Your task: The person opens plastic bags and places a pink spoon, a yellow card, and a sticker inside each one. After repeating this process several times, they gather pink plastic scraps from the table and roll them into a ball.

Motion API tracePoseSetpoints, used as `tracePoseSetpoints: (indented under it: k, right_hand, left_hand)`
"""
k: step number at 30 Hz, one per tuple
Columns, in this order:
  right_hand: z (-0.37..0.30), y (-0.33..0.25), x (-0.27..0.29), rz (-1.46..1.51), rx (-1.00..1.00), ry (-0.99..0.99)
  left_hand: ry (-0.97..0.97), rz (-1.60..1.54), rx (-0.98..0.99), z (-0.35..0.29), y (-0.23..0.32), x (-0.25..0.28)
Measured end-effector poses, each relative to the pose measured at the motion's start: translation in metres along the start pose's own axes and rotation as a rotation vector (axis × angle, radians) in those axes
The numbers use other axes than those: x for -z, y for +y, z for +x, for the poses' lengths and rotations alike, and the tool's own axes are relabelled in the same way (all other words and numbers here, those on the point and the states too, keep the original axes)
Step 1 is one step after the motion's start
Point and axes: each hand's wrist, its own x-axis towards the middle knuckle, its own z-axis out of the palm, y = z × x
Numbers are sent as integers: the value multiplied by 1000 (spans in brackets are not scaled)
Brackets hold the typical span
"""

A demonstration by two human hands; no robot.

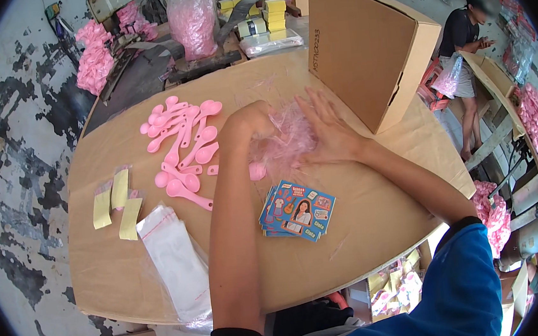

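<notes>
A tangled pile of thin, see-through pink plastic strands (pixel 295 134) lies on the brown table between my hands. My left hand (pixel 253 123) has its fingers curled into the pile's left side, the fingertips partly hidden. Against the right side, my right hand (pixel 331 124) rests with fingers stretched out and apart. Pink measuring spoons (pixel 183 134) lie heaped left of my left forearm. One more pink spoon (pixel 257 171) shows just under the pile. Nearer to me sits a stack of blue printed cards (pixel 298 210).
Clear plastic bags (pixel 173 253) and small yellow packets (pixel 119 189) lie on the table's (pixel 363 224) left. A tall cardboard box (pixel 360 45) stands behind my right hand. Bundled yellow packets (pixel 275 15) are at the back. Another person (pixel 463 42) stands at far right.
</notes>
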Motion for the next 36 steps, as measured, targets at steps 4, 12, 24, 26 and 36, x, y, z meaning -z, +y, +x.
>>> tracePoseSetpoints:
  k: [4,12,24,26,36]
  right_hand:
    - [38,-1,-14,211,162,94]
    - [44,16,4,379,146,125]
    - [61,-29,43,833,-80,366]
    - [60,-46,58,1207,-112,284]
    - [84,-66,34,1146,-206,571]
  left_hand:
    - [-98,-182,-192,14,-14,-5]
    - [246,-540,-164,2,5,-1]
    - [624,-641,-74,13,50,-3]
    - [702,-775,-188,13,42,-3]
    - [604,-1551,-161,-4,99,-5]
